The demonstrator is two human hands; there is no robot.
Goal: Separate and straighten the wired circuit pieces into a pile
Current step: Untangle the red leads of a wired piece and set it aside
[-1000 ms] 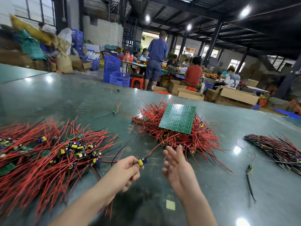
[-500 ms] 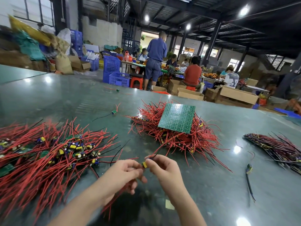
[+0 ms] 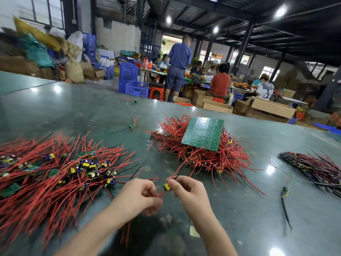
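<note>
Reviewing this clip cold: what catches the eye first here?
The big red-wired heap sprawling over the table's left side, and a second heap mid-table with a green circuit panel lying on top. In front, the left hand and right hand hold one wired circuit piece between them.

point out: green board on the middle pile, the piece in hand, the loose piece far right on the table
green board (image 3: 203,133): head view, centre of its face.
held circuit piece (image 3: 166,186): head view, its yellow part.
loose piece (image 3: 285,192): head view, its board end.
</note>
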